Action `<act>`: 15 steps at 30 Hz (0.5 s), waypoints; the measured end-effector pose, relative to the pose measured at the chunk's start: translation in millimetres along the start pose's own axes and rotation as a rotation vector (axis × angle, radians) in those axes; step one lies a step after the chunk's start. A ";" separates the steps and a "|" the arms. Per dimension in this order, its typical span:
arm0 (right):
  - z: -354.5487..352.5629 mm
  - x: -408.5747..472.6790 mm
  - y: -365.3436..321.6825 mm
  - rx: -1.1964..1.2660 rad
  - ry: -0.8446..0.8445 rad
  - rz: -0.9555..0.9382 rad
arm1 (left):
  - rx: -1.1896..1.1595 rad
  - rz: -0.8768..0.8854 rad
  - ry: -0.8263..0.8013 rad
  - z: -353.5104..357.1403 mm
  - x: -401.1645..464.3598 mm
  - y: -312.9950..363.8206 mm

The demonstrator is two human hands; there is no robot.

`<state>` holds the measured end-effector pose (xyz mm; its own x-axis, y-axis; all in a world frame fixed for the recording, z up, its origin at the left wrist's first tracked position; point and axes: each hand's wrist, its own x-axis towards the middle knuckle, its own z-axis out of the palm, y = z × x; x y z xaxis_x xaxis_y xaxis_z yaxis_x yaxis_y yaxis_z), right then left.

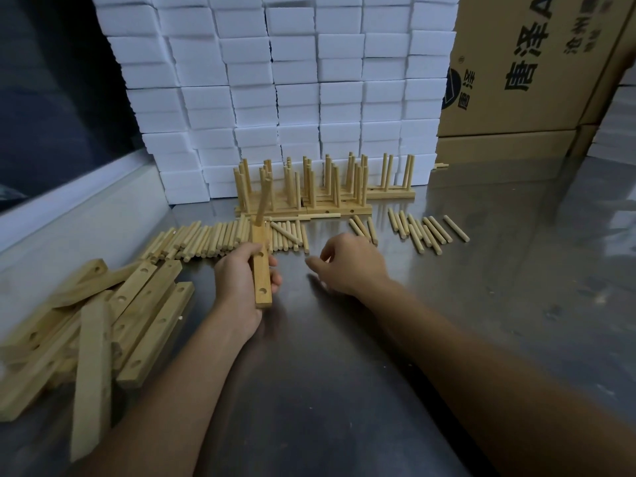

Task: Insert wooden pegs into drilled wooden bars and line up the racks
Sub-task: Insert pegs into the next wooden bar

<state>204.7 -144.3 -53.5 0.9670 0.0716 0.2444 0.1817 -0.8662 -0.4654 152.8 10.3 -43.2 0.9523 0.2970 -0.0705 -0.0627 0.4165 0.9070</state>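
Bar point(262, 270): we see it gripped in the left hand point(241, 280) above the bench point(344, 373), one peg point(263, 201) upright in its far hole.
Right hand point(347, 266): we see it beside the bar, fingers loosely curled, holding nothing.
Loose pegs point(220, 237): lying just beyond both hands.
Racks point(320, 187): lined up behind the pegs, against white blocks point(292, 91).
Spare bars point(103, 325): piled left.

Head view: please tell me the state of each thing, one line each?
Left hand: grips the held bar.
Held bar: one peg inserted, near hole empty.
Right hand: empty, fingers loosely curled.
Finished racks: pegs upright.
Loose pegs: lying flat.
Spare bars: piled, holes empty.
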 end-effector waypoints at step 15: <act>8.0 17.0 -16.1 0.055 0.124 0.167 | -0.002 -0.023 -0.033 0.1 1.1 -2.4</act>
<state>219.6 -125.2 -48.7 0.9556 -0.1352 0.2617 0.0337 -0.8325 -0.5530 154.0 9.5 -45.4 0.9628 0.2590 -0.0777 -0.0412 0.4246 0.9044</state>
